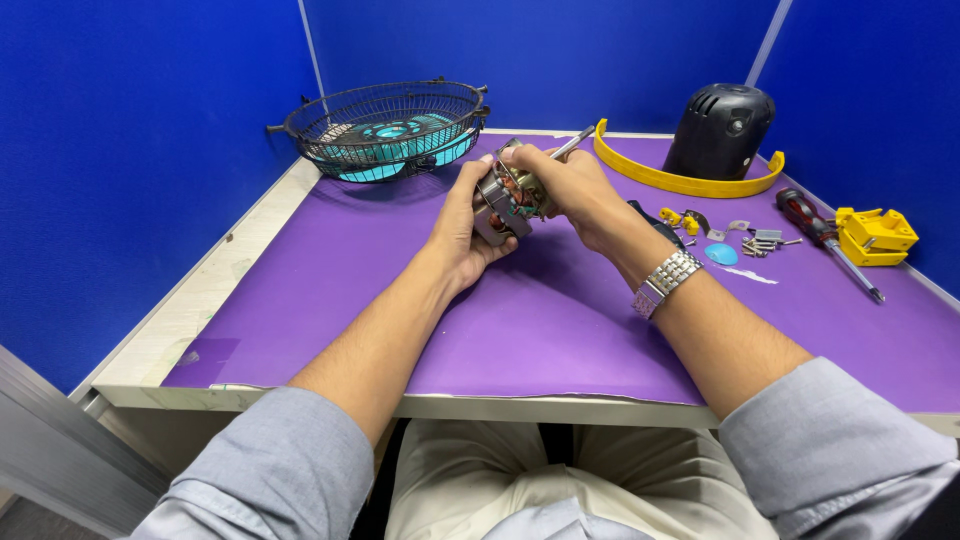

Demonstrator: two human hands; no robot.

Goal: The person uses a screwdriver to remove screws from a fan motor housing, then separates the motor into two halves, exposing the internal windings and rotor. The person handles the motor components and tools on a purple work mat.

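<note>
Both hands are wrapped tight around the small metal fan motor with copper windings (508,198), left hand (462,225) cupping underneath and right hand (568,185) clamped over the top. It's held up off the purple mat (540,320), with the motor's shaft poking out past the right fingers. The black wire fan guard (388,128) sits off beyond the left hand.

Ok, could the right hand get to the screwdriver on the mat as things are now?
Probably yes, once it lets go. The right hand is gripping the small motor together with the left hand. The screwdriver lies on that side on the purple mat, with only small screws nearby.

Workshop booth, blue partitions (150,150), screwdriver (828,240)
</note>
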